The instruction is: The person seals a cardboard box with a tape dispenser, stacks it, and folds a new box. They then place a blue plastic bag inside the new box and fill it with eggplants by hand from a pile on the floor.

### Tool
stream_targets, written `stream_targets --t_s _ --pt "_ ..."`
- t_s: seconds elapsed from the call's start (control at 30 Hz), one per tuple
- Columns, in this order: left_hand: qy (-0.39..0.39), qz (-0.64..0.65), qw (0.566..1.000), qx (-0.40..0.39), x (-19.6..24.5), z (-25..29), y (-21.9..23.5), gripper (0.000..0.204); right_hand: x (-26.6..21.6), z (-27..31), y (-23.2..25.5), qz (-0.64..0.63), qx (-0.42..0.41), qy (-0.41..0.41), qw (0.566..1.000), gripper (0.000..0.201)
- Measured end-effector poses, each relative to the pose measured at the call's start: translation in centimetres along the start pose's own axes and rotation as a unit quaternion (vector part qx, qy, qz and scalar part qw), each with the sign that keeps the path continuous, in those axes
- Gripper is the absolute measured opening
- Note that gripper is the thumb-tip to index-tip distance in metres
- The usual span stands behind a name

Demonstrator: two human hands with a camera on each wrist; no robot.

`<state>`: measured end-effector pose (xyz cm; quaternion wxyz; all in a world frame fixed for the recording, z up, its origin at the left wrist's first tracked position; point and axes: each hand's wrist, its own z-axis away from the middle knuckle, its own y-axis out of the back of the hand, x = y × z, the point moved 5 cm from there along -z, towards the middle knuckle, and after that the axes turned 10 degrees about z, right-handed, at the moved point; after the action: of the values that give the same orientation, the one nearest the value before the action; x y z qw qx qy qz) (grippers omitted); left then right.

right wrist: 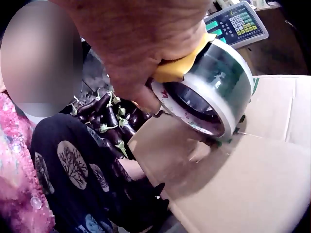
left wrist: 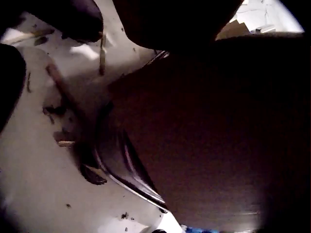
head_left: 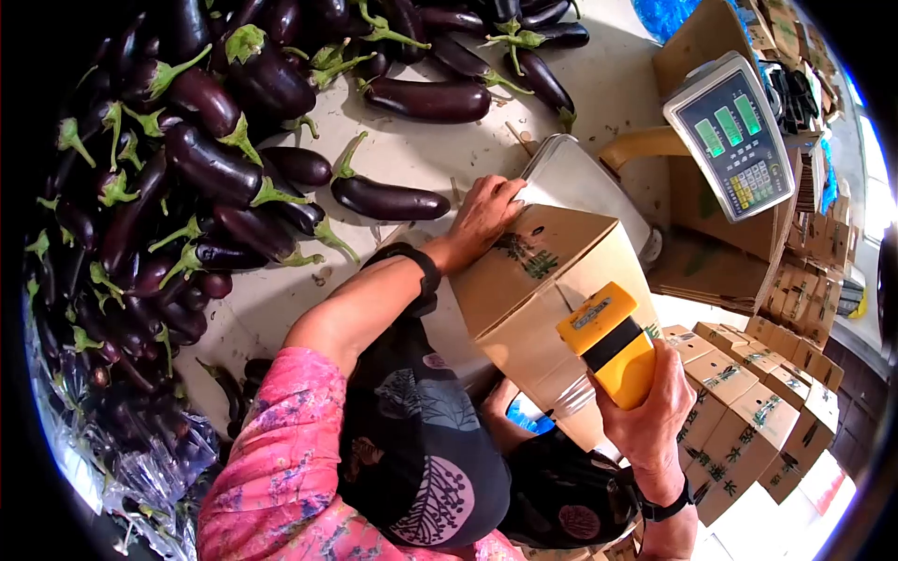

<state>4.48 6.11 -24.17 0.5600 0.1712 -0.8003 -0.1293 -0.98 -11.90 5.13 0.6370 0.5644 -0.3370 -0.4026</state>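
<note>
A cardboard carton (head_left: 528,318) with printed green plants sits tilted in front of the person, overlapping the metal scale platform (head_left: 571,168). The left hand (head_left: 482,224) rests along the carton's far left edge, fingers extended over it. In the right hand (head_left: 652,411) is a yellow tape dispenser (head_left: 625,374), gripped close over the carton's near right side. The right wrist view shows its roll of clear tape (right wrist: 223,82) against the cardboard (right wrist: 262,165). Dark cardboard (left wrist: 209,141) fills much of the left wrist view, beside a shiny metal rim (left wrist: 129,182).
Many eggplants (head_left: 210,168) heap across the left and back of the pale table (head_left: 599,84). A scale display (head_left: 730,136) stands at the back right before an open carton (head_left: 711,266). Stacked cartons (head_left: 748,402) fill the right side. Clear plastic wrap (head_left: 159,467) lies lower left.
</note>
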Motion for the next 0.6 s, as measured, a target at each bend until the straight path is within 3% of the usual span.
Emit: stream_targets --t_s 0.1,0.2,0.23,0.33,0.4,0.43,0.53,0.57,0.6 --pt "-0.005 -0.050 0.997 -0.051 -0.1 -0.1 -0.5 0.026 0.4 -0.1 0.1 -0.001 0.017 0.007 1.000 0.060" --pt "0.153 0.124 0.978 0.072 0.7 -1.7 0.3 0.024 0.7 -0.1 0.1 -0.011 0.015 0.003 1.000 0.059" --pt "0.166 0.183 0.966 0.079 2.6 -3.1 1.5 0.029 0.8 -0.1 0.0 -0.016 0.007 0.004 1.000 0.058" --pt "0.190 0.315 0.930 -0.005 9.4 -5.9 3.8 0.035 0.9 0.1 0.3 -0.030 0.016 -0.001 0.999 0.058" --pt "0.124 0.276 0.952 -0.054 13.7 -6.7 4.4 0.039 1.2 0.4 0.2 -0.036 0.032 0.009 0.999 0.059" --pt "0.101 0.196 0.974 -0.042 14.8 -6.5 4.1 0.043 1.3 0.6 0.0 -0.036 0.039 0.013 0.998 0.059" --pt "0.107 0.132 0.982 -0.078 15.8 -7.0 4.1 0.046 1.5 0.8 -0.1 -0.035 0.051 0.015 0.998 0.058" --pt "0.039 0.085 0.996 -0.012 16.3 -6.9 4.1 0.046 1.5 0.6 -0.1 -0.028 0.032 0.009 0.999 0.057" --pt "0.047 0.056 0.997 -0.028 16.3 -6.9 3.7 0.047 1.4 0.4 -0.1 -0.019 0.013 0.002 1.000 0.055"
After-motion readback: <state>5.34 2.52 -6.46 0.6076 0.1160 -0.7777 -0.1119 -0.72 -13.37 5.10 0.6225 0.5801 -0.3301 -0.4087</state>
